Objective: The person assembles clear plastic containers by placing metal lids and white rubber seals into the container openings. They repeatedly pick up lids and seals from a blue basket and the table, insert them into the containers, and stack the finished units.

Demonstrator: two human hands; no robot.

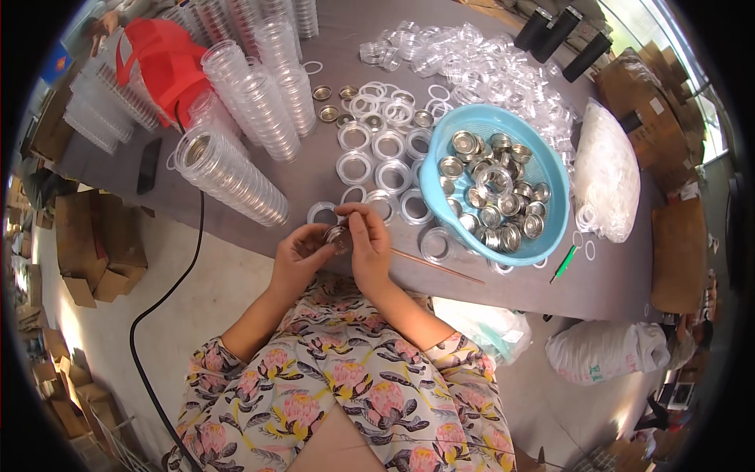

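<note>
Close to the table's near edge, my left hand grips a small round silvery metal lid between thumb and fingers. My right hand meets it from the other side, fingers closed and pinched by the lid; whether they hold a separate small piece is hidden. Just beyond both hands lie several clear plastic rings in loose rows. A thin copper-coloured rod extends rightward from beside my right hand. To the right, a light-blue plastic basket contains many silvery metal lids.
Stacked clear plastic cups and a red bag stand left. Clear plastic pieces are heaped at the back. A full plastic bag and a green-handled tool lie right. A black cable hangs off the table's left side.
</note>
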